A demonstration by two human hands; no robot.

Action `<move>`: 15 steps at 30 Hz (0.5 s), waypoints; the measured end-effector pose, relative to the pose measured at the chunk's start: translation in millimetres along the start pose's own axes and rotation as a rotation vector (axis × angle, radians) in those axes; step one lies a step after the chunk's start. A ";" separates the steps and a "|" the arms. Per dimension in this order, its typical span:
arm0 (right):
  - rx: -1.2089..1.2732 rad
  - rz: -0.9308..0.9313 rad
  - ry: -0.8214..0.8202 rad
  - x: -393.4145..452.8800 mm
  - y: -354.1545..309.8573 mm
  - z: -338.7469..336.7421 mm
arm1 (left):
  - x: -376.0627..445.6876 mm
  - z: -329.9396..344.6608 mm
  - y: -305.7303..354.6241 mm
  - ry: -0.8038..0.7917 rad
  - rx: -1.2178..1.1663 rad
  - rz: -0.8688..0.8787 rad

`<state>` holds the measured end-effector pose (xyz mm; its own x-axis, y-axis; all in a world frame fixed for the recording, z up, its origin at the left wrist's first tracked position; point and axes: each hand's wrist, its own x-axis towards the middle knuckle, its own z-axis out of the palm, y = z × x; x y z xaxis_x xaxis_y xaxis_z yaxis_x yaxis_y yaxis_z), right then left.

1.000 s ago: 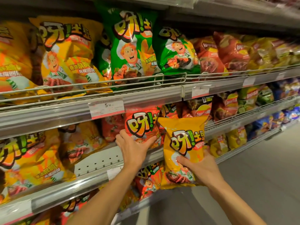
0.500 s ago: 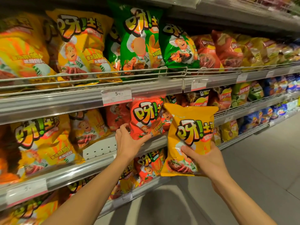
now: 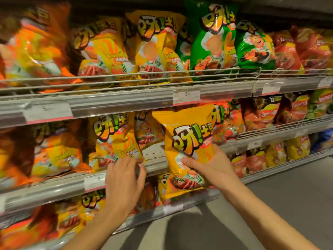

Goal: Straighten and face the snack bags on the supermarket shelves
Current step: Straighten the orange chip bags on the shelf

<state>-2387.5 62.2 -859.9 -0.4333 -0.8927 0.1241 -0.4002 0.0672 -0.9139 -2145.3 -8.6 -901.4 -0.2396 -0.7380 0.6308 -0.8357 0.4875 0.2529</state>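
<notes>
Yellow bag (image 3: 187,152) upright, front facing out, held off the shelves in front of the middle shelf (image 3: 158,164), just right of frame centre. Right hand (image 3: 214,166) grips it from the right edge at about 4 o'clock of the bag: thumb curled across the front, fingers hidden behind. Bag top reaches up to the price tag (image 3: 186,96) on the upper shelf rail (image 3: 126,103); bag bottom hangs below the middle shelf edge.

Left hand (image 3: 124,175) at 9 o'clock of the bag, apart from it, blurred; fingers spread and loosely extended, tips at the front lip of the middle shelf beside a shelved yellow bag (image 3: 115,139). Holds nothing; contact with that bag cannot be told.

Bare strip of perforated shelf shows between shelved yellow bag and held bag. Red bags (image 3: 225,121) stand behind held bag, at its 2 o'clock. Upper shelf: yellow bags (image 3: 155,47) at 12 o'clock, green bags (image 3: 216,38) at 1 o'clock, behind a wire guard (image 3: 198,73). More red bags at 3 o'clock, far right. Grey floor (image 3: 288,204) at 5 o'clock. Left side heavily blurred.
</notes>
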 end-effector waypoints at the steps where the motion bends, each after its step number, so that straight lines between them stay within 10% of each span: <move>1: -0.017 -0.011 -0.013 4.2 -5.4 12.1 | -4.0 -7.4 -15.2 0.007 0.056 -0.041; 15: -0.156 -0.021 -0.030 105.3 -53.3 80.9 | -14.2 -25.4 -101.0 -0.121 0.238 -0.046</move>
<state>-2346.5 -71.5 -829.4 -0.4004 -0.9073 0.1285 -0.5301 0.1150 -0.8401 -2044.9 -35.5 -917.3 -0.2437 -0.8143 0.5268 -0.9364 0.3390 0.0909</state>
